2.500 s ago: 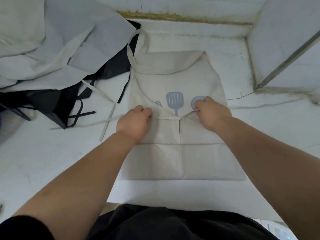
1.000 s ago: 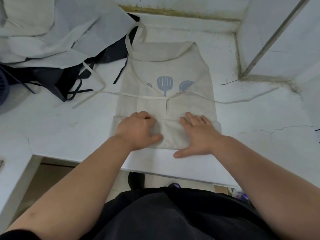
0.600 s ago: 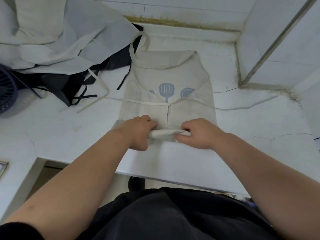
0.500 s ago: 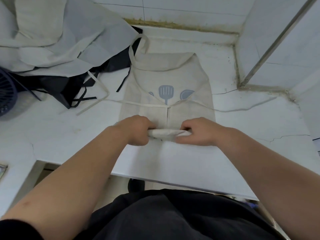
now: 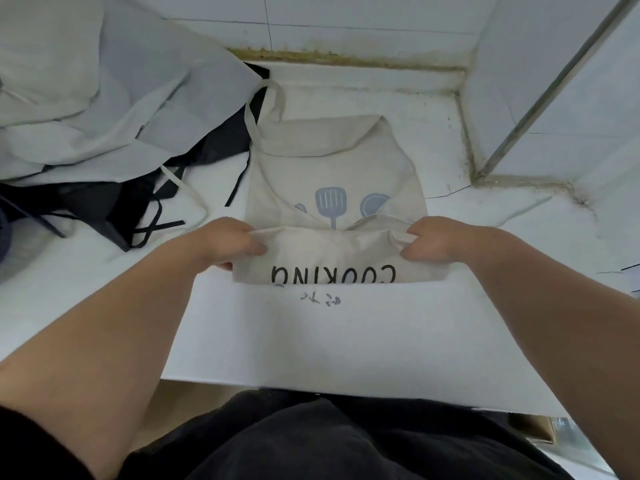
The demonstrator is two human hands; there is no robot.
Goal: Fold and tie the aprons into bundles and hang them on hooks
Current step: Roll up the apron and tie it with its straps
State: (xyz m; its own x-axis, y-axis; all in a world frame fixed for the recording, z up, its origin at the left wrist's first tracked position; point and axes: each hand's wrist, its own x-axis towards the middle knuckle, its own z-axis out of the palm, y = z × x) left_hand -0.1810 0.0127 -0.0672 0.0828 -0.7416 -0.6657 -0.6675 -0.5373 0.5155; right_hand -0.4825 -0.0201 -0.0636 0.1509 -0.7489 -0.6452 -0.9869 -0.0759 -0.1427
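Gripping opposite ends of a folded beige cloth apron (image 5: pixel 332 161), left hand (image 5: pixel 225 244), right hand (image 5: pixel 433 242), white counter (image 5: pixel 346 334) edge near, tiled wall (image 5: pixel 571 81) right.

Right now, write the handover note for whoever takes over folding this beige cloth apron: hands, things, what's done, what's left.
Left hand: grips the left end of the folded lower part of the beige cloth apron.
Right hand: grips the right end.
Apron lies flat on the white counter, neck loop at the far end; loose pale grey and black aprons heaped at the left.
Done: lower part folded up, COOKING lettering showing.
Left: finish folding, tie, hang; no hooks in view.
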